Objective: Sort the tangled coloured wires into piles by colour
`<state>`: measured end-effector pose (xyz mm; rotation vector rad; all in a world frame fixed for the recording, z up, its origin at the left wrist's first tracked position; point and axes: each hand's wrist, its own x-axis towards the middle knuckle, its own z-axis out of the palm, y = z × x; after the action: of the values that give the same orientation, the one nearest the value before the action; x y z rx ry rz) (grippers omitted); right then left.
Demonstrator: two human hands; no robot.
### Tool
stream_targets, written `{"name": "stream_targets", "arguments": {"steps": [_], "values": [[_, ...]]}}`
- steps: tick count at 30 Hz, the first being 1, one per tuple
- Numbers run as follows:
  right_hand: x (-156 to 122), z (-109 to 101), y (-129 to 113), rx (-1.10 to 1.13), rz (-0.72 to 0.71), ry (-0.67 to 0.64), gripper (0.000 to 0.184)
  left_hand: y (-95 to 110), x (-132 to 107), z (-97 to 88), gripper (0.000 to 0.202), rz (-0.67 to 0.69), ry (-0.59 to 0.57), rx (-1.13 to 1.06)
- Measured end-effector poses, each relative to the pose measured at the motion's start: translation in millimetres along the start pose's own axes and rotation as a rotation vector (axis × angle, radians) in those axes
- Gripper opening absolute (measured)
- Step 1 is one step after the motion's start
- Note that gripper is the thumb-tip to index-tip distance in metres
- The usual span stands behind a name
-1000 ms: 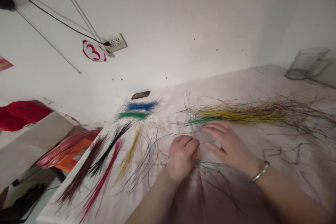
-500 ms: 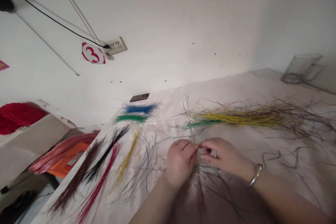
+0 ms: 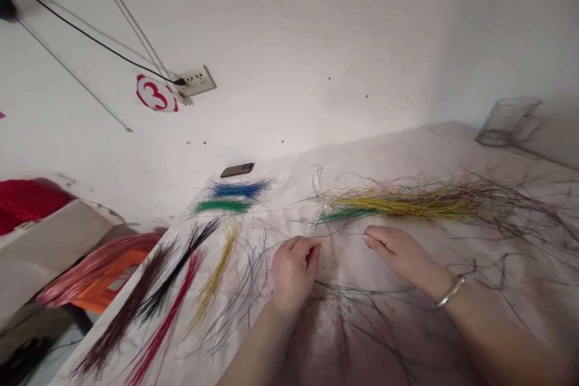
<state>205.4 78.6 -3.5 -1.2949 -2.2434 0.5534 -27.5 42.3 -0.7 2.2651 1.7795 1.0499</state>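
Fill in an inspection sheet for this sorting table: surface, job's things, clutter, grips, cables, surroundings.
Surface: table under a stained white sheet.
Job's things: mixed heap of yellow and green strands; blue bundle, green bundle, black bundle, red bundle, yellow bundle laid apart.
Clutter: loose strands between the forearms; phone; glass jug.
Grips: left hand curled shut, contents hidden; right hand open, resting on the sheet.
Cables: black cable plugged into the socket.
Surroundings: white wall, number sign, cardboard box, orange stool.
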Motion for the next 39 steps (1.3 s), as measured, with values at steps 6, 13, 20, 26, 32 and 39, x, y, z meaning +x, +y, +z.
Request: {"name": "stream_targets", "arguments": {"steps": [6, 13, 20, 26, 32, 39], "values": [[2.1, -6.1, 28.6, -0.053, 0.139, 0.165, 0.032, -8.0, 3.5, -7.1, 0.014, -0.183, 0.057, 0.013], [4.1, -7.8, 58.5, -0.221, 0.264, 0.289, 0.035, -19.7, 4.2, -8.7, 0.016, -0.394, 0.11, -0.045], [4.4, 0.3, 69.9, -0.326, 0.272, 0.325, 0.027, -14.9, 3.9, -9.2, 0.016, -0.435, 0.128, -0.167], [1.3, -1.6, 61.1, -0.447, 0.3, 0.569, 0.04, -9.7, 2.4, -9.4, 0.017, -0.383, 0.084, -0.234], [1.5, -3.3, 52.0, -0.361, 0.246, 0.664, 0.04, -9.5, 3.2, -6.9, 0.016, -0.202, -0.104, -0.157], [1.5, -0.2, 49.4, -0.317, 0.241, 0.667, 0.037, -22.4, 6.4, -13.0, 0.019, -0.318, -0.19, 0.3]]}}
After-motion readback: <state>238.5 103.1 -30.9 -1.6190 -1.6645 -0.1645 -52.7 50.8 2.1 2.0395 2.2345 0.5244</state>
